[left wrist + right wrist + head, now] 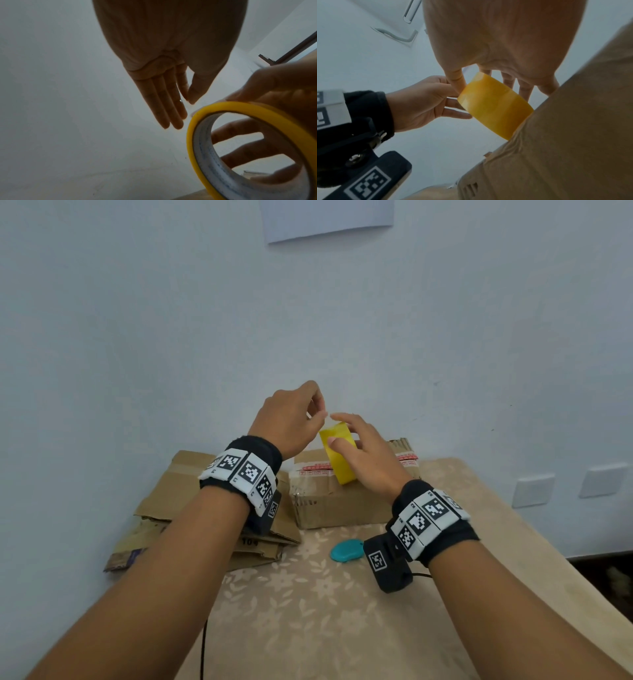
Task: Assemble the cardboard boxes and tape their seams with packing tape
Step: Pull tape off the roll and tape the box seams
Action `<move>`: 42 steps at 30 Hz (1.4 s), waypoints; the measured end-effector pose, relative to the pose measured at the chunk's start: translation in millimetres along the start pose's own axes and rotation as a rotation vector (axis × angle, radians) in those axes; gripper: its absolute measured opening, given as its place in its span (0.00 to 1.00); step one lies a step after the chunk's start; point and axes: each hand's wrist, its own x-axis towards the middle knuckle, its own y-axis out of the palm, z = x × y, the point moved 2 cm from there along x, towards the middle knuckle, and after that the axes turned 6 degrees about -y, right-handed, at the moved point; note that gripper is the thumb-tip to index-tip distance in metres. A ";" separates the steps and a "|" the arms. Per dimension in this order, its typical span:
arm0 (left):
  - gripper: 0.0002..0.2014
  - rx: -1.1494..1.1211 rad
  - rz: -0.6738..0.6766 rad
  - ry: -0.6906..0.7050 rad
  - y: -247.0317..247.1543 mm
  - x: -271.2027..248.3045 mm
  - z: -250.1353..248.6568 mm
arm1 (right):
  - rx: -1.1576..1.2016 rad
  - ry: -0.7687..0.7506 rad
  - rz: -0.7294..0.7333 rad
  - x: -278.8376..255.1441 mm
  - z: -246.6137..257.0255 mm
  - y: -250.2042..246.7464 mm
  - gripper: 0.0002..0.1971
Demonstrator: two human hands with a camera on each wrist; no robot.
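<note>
Your right hand (368, 453) grips the yellow packing-tape roll (337, 455) on edge atop the assembled brown cardboard box (342, 505), while your left hand (291, 422), at its ten o'clock, pinches toward the tape's free end.

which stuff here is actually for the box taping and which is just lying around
For the job:
yellow tape roll, held by the right hand
assembled box
flattened cardboard
left hand, pinching at the roll's top

Lying about:
teal object
white paper on the wall
</note>
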 end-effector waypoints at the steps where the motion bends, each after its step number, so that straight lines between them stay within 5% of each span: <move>1: 0.03 -0.010 0.005 0.001 0.3 1.0 0.4 | 0.010 0.001 -0.005 0.0 0.0 -0.1 0.22; 10: 0.04 -0.233 0.005 -0.008 6.4 -2.9 -4.4 | 0.046 -0.029 -0.073 -0.1 -1.8 -1.6 0.21; 15: 0.13 -0.322 0.032 -0.085 5.1 -2.7 -4.0 | 0.125 -0.050 -0.092 -1.0 -2.7 -2.7 0.17; 21: 0.01 -0.309 0.036 -0.102 7.9 1.5 -2.2 | 0.216 -0.046 -0.122 3.0 -3.5 1.6 0.15; 31: 0.04 -0.148 0.046 -0.057 15.6 -0.1 -6.1 | 0.193 0.006 -0.109 4.8 -4.2 1.1 0.15; 35: 0.04 -0.271 -0.029 -0.031 3.5 0.5 -10.4 | 0.171 0.038 -0.086 3.3 -7.7 3.8 0.16; 42: 0.03 -0.361 0.034 -0.112 0.3 1.3 -16.0 | 0.153 -0.064 -0.047 -0.8 -2.0 6.0 0.24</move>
